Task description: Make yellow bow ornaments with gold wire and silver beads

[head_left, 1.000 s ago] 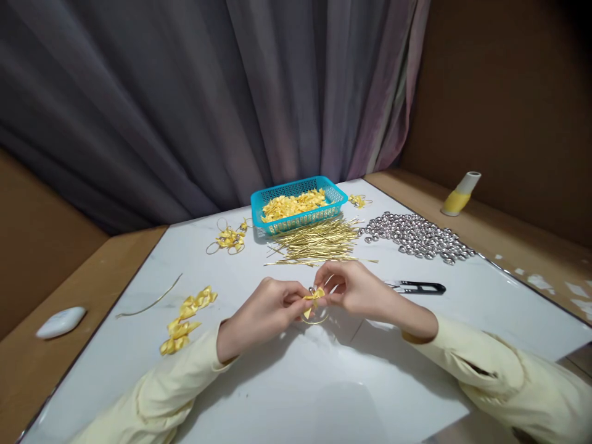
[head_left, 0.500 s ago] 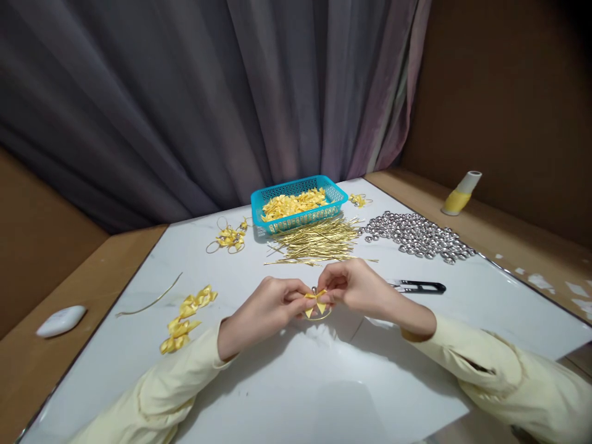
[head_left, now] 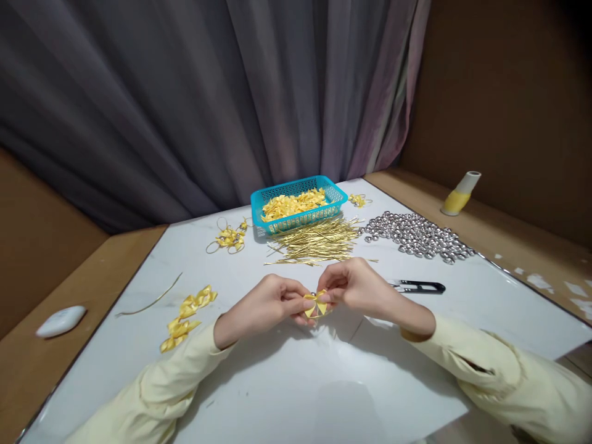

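Observation:
Between my two hands, above the middle of the white table, is a yellow ribbon bow. Its tails hang down, a silver bell-like bead shows at its top, and a gold cord loop curves below. My left hand pinches the bow's left side with thumb and fingers. From the other side, my right hand pinches the right loop. Fingertips hide part of the bow and cord. Several loose yellow bows lie left of my left hand. Black-handled thread snips rest beyond my right wrist.
A blue basket of yellow bows stands at the back, with gold cord pieces before it. Silver beads spread to the right. Bows with cord loops and a single cord lie left. A yellow-and-white spool stands on the right ledge.
My left hand has shifted slightly, its fingers now reaching under the bow by the cord loop. The bow's tails look more spread. My right hand is nearly still.

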The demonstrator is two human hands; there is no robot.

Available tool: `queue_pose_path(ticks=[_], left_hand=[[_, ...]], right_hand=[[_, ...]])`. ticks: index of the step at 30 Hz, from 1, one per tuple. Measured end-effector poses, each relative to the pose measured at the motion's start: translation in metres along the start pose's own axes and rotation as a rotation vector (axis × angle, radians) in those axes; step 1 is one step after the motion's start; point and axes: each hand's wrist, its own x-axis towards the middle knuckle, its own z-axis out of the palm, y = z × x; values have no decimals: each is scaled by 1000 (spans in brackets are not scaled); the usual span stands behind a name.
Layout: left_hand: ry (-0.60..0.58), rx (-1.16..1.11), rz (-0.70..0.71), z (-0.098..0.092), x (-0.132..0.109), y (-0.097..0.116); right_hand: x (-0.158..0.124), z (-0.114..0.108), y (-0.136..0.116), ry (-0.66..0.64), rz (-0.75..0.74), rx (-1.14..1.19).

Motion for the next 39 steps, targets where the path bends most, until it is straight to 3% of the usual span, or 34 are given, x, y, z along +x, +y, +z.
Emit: queue_pose_path(ticks=[7, 25, 33, 39], left_hand=[[20, 11, -1, -1, 3, -5], [58, 202, 1, 6, -4, 6], [-11, 342, 44, 2, -6, 9], [-110, 127, -29, -3, -1, 5]], right_hand=[[-1, -1, -2, 10, -4, -26], [0, 0, -5, -7, 1, -87], [-1, 0, -8, -54, 4, -137], [-2, 0, -7, -62, -16, -169]])
